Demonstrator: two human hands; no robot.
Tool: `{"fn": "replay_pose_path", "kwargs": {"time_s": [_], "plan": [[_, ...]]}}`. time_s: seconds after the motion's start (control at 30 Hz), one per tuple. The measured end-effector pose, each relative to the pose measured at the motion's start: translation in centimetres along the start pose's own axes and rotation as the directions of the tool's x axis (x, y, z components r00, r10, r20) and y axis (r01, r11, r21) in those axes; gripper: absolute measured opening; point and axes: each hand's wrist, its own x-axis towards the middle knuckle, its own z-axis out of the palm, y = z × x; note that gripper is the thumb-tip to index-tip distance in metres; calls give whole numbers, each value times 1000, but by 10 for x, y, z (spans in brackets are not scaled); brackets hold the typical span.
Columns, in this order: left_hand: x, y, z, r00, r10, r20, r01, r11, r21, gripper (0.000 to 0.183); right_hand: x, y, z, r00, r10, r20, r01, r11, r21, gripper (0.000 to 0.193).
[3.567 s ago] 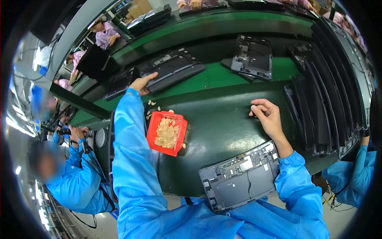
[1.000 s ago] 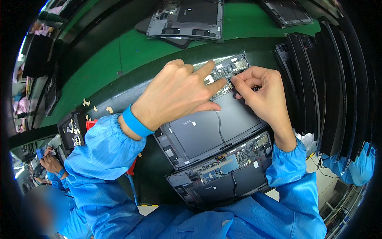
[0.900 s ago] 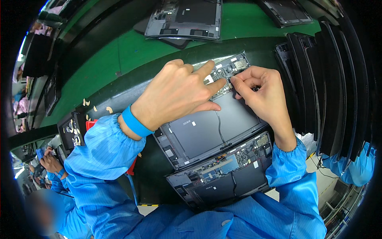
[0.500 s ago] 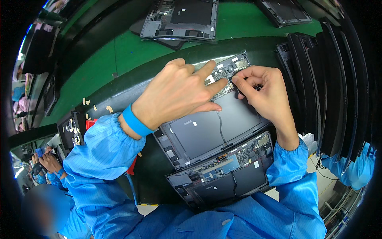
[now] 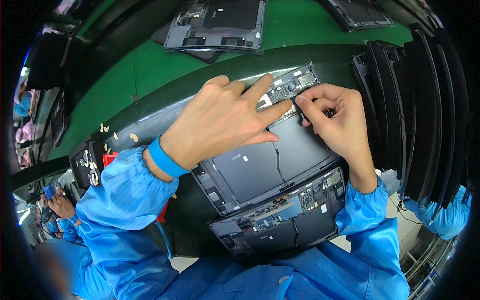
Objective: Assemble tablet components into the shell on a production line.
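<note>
Left hand [image 5: 220,122] lies flat and released at the centre of the frame, palm down on the upper part of an opened laptop base [image 5: 270,165], its forefinger stretched toward the circuit board [image 5: 290,87] along the far edge. Right hand [image 5: 335,120], just right of centre, is pinched on a small dark part [image 5: 295,100] at that board, its fingertips almost touching the left forefinger. A second opened laptop base [image 5: 285,225] lies just below the first, a stack of dark covers [image 5: 420,100] stands at the right, and another open base [image 5: 220,22] rests on the green belt [image 5: 125,85] at the top.
</note>
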Motion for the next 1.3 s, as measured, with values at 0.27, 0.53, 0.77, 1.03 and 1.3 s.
{"fn": "replay_pose_path", "kwargs": {"time_s": [0.27, 0.53, 0.77, 1.03, 1.3], "plan": [[-1, 0, 1, 1000, 13, -12, -13, 1000, 22, 56, 0, 0, 3, 999, -47, -22, 46, 998, -52, 15], [-1, 1, 1, 1000, 6, -7, -6, 1000, 11, 56, 0, 0, 3, 998, -46, -32, 45, 998, -36, 15], [-2, 1, 1, 1000, -4, 6, 4, 1000, 8, 56, 1, -2, 3, 1000, -17, -18, 16, 998, -53, 16], [-2, 1, 1, 1000, -8, -1, 8, 1000, 2, 55, 2, -4, 3, 1000, -6, -8, 6, 997, -75, 17], [-3, 1, 2, 1000, -1, -3, 1, 1000, 9, 55, 1, -4, 5, 1000, -22, -3, 22, 998, -62, 16]]}}
